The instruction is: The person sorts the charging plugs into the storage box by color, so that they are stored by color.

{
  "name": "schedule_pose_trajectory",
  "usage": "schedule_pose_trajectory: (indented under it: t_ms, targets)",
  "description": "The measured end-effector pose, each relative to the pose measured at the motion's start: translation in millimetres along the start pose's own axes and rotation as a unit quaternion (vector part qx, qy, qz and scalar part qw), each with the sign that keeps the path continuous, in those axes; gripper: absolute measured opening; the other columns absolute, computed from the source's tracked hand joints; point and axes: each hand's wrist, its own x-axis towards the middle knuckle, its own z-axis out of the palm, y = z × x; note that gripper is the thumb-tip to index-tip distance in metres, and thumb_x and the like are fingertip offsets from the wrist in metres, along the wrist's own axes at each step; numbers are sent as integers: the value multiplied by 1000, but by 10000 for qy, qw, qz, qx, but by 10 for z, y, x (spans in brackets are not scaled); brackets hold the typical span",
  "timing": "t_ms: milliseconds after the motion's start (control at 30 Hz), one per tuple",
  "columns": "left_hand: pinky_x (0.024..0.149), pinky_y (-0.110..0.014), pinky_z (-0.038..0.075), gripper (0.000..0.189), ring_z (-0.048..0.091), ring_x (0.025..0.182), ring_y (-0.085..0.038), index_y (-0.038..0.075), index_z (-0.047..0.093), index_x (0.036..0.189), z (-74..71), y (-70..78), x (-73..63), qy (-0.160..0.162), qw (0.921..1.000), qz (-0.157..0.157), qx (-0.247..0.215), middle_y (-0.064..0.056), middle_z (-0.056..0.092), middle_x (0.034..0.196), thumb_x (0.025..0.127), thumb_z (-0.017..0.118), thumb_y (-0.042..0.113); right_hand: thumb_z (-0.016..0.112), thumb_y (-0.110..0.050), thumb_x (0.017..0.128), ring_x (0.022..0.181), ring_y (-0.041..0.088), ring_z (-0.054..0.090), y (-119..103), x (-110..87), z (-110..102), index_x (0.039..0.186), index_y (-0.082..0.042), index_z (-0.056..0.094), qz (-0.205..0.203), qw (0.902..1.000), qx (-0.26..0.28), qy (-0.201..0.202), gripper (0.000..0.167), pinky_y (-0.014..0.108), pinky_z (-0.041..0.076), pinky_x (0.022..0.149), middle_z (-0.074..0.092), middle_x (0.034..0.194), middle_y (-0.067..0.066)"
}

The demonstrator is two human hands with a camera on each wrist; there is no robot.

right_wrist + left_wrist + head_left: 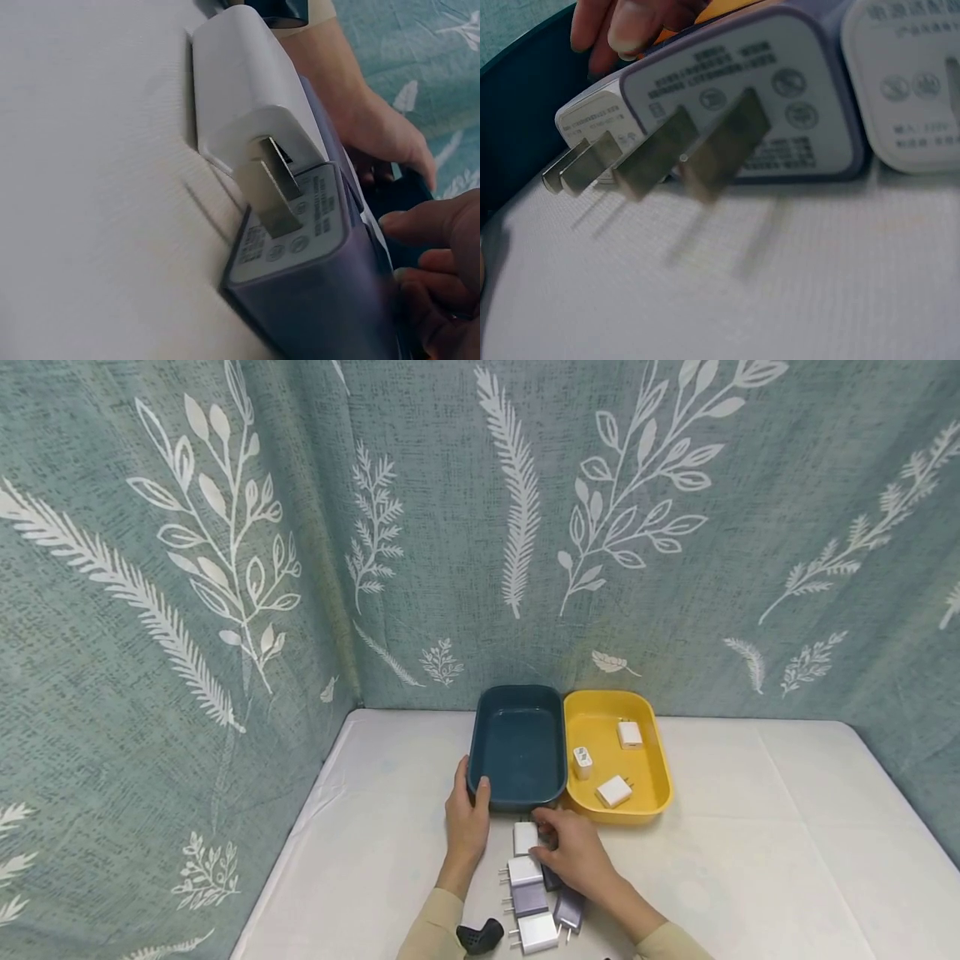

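Note:
My left hand (468, 814) holds the near left corner of a dark blue tray (481, 735), thumb at the front rim and fingers along the outer side. Just in front of that tray, my right hand (576, 852) pinches a white charger (526, 837), index finger at its far end and thumb at its near end. Toward me, a line of chargers continues: a white one (524, 870), a purple one (529, 899) and another white one (537, 933). Beside them lie a dark charger (551, 878), partly under my right hand, and a second purple charger (569, 910).
Right of the blue tray, against it, stands a yellow tray (663, 760) with three white chargers inside. A black curved object (481, 936) is by my left forearm. Leaf-patterned curtains (450, 527) hang behind and beside the white-covered table (750, 827).

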Motion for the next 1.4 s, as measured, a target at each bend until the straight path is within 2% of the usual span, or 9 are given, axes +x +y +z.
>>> schedule_pose_trajectory:
  t_ms: [100,267,533,633,767,900,1133,1400]
  targets:
    - [119,-43,30,56,39,143,-24,10,33,151,-1,-5,-1,2,10000,18,4,-7,42,154,102,47,32,84,-14,68,77,6,57,-6,29,4,109,-8,70,-33,9997,-210,-93,43,23,50,67,68,85,-3]
    - [119,-43,30,56,40,143,-25,9,33,151,0,-13,-2,8,10000,25,8,-7,42,153,102,47,32,84,-13,68,78,8,59,-7,59,7,110,-6,71,-7,9993,-230,-279,45,25,52,69,69,86,-1]
    - [119,-44,30,56,39,143,-24,11,33,151,-6,-4,11,36,10000,30,34,-7,42,154,102,47,32,86,-16,67,78,9,56,-27,94,21,109,-7,71,-65,9991,-335,-264,46,27,49,68,69,86,-2]
    - [119,-43,30,55,39,143,-24,12,33,151,0,-7,18,15,10000,2,38,-7,42,153,102,47,32,86,-16,67,85,14,59,-46,92,34,112,-6,70,-99,9986,-468,-219,49,31,52,74,71,94,3]
    - [119,-43,30,55,39,143,-24,12,32,151,10,-17,20,-11,10000,-27,31,-7,42,154,102,47,32,85,-17,69,104,22,63,-82,96,44,116,-5,68,-105,9976,-637,-266,52,39,54,90,71,112,9]
    - [119,-43,30,56,39,143,-24,11,32,151,14,-24,20,-26,10000,-23,28,-7,42,154,102,47,32,84,-16,71,112,27,63,-124,105,46,119,-4,67,-113,9962,-740,-437,51,42,53,96,70,117,11]
    - [119,-43,30,56,39,143,-23,11,32,151,8,-18,23,-53,10000,-24,33,-6,42,154,102,47,31,83,-14,73,113,28,64,-193,133,33,119,-5,67,-77,9937,-896,-668,50,44,53,96,70,118,11]
    - [118,-44,31,55,40,142,-24,10,33,151,7,-22,24,-3,10000,10,31,-7,43,153,101,47,30,85,-16,70,104,23,68,-190,151,38,116,-7,69,-193,9917,-1115,-607,49,41,55,90,73,112,8]
